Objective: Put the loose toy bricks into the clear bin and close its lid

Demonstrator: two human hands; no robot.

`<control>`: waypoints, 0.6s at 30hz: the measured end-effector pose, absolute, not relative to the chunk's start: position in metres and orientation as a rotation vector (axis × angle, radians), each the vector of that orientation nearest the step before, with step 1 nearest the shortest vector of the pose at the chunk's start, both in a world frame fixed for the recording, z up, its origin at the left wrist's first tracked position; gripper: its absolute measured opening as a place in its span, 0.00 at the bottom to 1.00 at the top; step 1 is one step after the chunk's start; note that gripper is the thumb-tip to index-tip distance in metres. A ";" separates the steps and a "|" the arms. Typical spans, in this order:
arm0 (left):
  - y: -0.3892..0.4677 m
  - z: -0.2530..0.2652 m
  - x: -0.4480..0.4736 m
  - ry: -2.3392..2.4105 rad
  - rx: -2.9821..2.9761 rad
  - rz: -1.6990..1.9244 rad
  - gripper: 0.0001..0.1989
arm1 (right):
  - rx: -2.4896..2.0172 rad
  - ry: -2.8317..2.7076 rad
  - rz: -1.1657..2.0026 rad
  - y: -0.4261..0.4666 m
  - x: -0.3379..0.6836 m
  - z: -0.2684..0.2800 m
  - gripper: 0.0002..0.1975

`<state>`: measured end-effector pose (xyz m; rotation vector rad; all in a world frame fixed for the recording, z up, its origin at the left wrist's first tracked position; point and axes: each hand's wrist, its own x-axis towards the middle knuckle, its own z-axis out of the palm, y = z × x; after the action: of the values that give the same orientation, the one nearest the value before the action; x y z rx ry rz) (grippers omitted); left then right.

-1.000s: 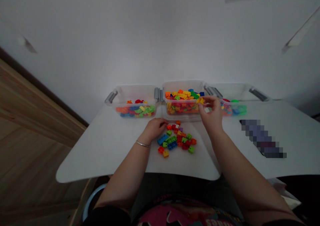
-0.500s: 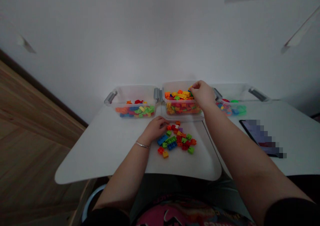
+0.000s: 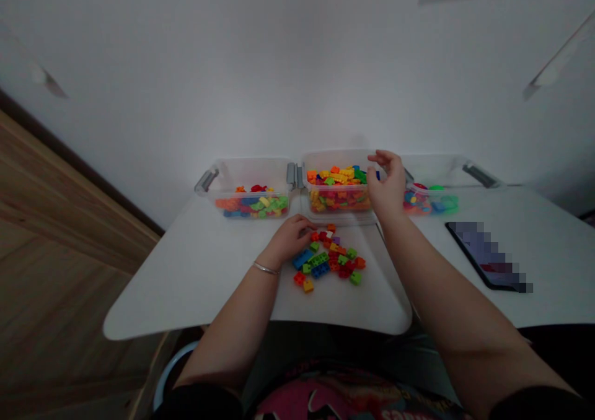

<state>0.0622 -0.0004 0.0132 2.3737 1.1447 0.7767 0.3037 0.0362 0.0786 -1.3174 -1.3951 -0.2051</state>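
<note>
Over the right rim of the middle clear plastic bin (image 3: 341, 155), my right hand (image 3: 388, 184) is open, thumb and fingers apart with nothing between them. That bin holds a heap of toy building bricks (image 3: 341, 175), mostly yellow, orange and green. On the table, my left hand (image 3: 292, 237) rests at the left edge of a loose pile of bricks (image 3: 320, 260), its fingers loosely stretched and touching or close to the orange and red ones. Blue, green, red, orange and yellow pieces make up this pile. My right hand hides part of the bin's right end.
To the left stands another clear bin (image 3: 253, 166) with small coloured pieces. A third bin (image 3: 437, 163) with coloured plastic pieces is at the right. A tablet or phone (image 3: 483, 256) lies on the white table (image 3: 186, 284). The wall (image 3: 279, 67) rises behind the bins.
My right hand has let go of a small yellow brick above the middle bin, opened its fingers and drawn back slightly to the right. The left hand stays in place.
</note>
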 end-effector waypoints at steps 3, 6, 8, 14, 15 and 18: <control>0.001 0.011 0.062 1.134 2.408 0.768 0.11 | -1.207 -1.349 -0.164 0.012 0.295 0.060 0.16; 0.002 0.009 0.062 1.132 2.434 0.754 0.12 | -1.163 -1.451 -0.120 -0.011 0.288 0.037 0.12; 0.002 0.009 0.062 1.132 2.439 0.759 0.12 | -1.146 -1.607 -0.056 -0.019 0.287 0.022 0.08; 0.000 0.010 0.063 1.041 2.487 0.774 0.12 | -1.153 -2.030 0.227 -0.021 0.291 -0.006 0.10; 0.000 0.010 0.064 1.011 2.506 0.770 0.12 | -1.142 -2.084 0.245 -0.021 0.291 -0.007 0.11; -0.002 0.009 0.066 0.967 2.573 0.739 0.11 | -1.087 -2.212 0.218 -0.024 0.290 -0.006 0.12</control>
<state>0.0657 -0.0016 0.0090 2.5733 0.9668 0.7385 0.2899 -0.0237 -0.0060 -1.0865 -2.2118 0.2183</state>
